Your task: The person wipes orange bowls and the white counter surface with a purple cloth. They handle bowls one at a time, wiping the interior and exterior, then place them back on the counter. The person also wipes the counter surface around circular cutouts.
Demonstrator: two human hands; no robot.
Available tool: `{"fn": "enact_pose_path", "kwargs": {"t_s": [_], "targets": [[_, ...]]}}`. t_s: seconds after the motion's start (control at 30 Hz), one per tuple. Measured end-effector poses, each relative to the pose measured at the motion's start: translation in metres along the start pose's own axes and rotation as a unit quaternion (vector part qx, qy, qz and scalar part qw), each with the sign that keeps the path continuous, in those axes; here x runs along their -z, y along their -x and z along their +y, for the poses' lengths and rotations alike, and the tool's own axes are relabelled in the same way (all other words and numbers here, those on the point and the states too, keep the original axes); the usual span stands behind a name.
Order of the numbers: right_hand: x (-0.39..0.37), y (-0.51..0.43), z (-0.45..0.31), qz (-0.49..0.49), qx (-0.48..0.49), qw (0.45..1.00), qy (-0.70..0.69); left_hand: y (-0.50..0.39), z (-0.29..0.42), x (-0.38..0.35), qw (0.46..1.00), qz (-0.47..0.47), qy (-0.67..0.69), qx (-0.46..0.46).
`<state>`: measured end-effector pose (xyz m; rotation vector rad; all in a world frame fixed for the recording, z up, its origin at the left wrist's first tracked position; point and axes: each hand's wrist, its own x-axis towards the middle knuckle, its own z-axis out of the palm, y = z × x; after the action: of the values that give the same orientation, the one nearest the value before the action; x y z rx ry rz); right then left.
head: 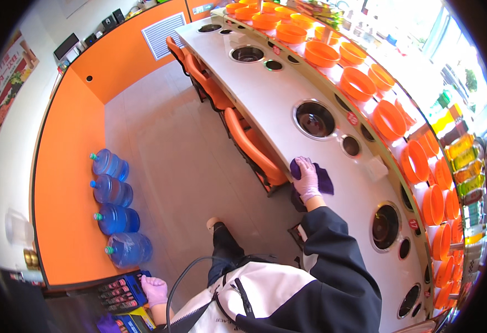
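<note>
My right hand (306, 179), in a thin pale pink glove, presses a dark purple cloth (326, 179) onto the light counter (268, 112). It is at the counter's chair-side edge, and part of the cloth hangs over that edge. Beyond the hand, a round cooker well (315, 119) with a metal rim is set into the counter, a smaller round hole beside it. My left hand (154, 290), gloved alike, hangs low at my other side with its fingers curled in and nothing visible in them. Close by it is a blue crate (137, 287) of dark bottles.
Orange chairs (254, 150) line the counter's near side. Several blue water jugs (118, 219) lie along the orange partition (66, 187). Orange bowls (358, 83) fill the raised shelf behind the wells. Drink bottles (468, 162) stand beyond. A black cable (177, 287) loops beside my jacket.
</note>
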<state>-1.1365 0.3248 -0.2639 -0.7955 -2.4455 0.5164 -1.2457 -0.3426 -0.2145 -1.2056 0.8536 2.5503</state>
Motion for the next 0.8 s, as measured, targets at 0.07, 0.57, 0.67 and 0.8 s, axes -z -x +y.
{"fn": "enact_pose_path", "kwargs": {"t_s": [0.07,0.57,0.67,0.8], "targets": [[-0.014,-0.014,-0.001,0.007,0.040,0.999,-0.005,-0.054,0.026,-0.051,1.000,0.015,-0.007,0.004],[-0.035,-0.111,-0.097,0.386,-0.375,0.843,-0.026,-0.366,0.102,-0.496,0.983,-0.169,-0.057,0.042],[-0.144,-0.245,-0.126,0.117,-0.492,0.860,-0.071,-0.414,0.114,-0.567,0.979,-0.188,-0.066,0.034],[-0.284,-0.448,-0.179,-0.012,-0.292,0.954,0.065,-0.446,0.152,-0.638,0.994,-0.111,-0.007,-0.001]]}}
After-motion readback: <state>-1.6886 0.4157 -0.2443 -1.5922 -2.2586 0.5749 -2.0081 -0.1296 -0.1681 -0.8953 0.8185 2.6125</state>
